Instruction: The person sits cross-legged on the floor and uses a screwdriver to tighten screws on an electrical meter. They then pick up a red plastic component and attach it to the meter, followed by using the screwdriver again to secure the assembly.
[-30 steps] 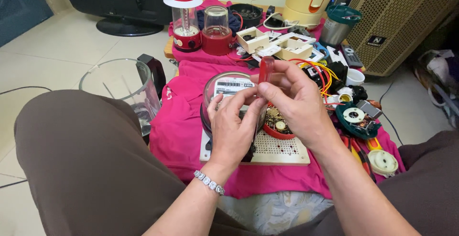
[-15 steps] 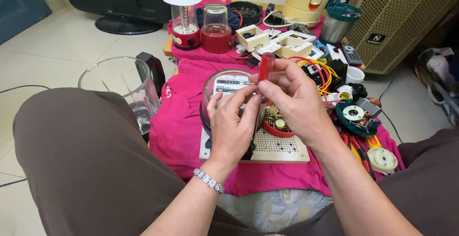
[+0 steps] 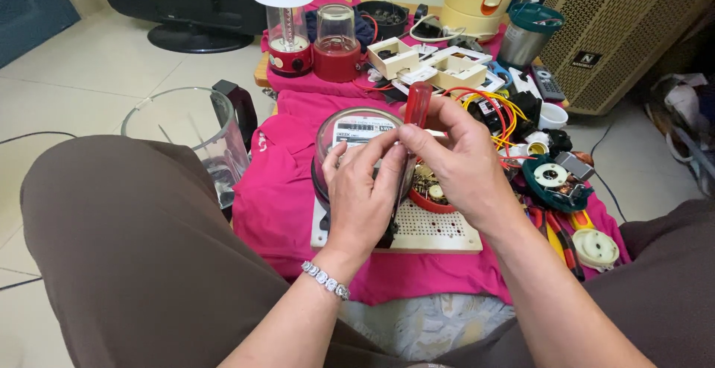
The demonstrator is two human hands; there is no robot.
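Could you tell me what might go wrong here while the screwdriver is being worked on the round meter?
The left hand sits right beside the shaft of the red-handled screwdriver held by the right hand; a slip could jab the fingers.

The round meter has a clear domed cover, which a slipping tip might scratch or crack.

Small parts crowd the pink cloth, and the glass jug stands close by the left knee; a jolt could scatter parts or tip it.

White label (image 3: 363, 127) (meter (image 3: 335, 141) face)
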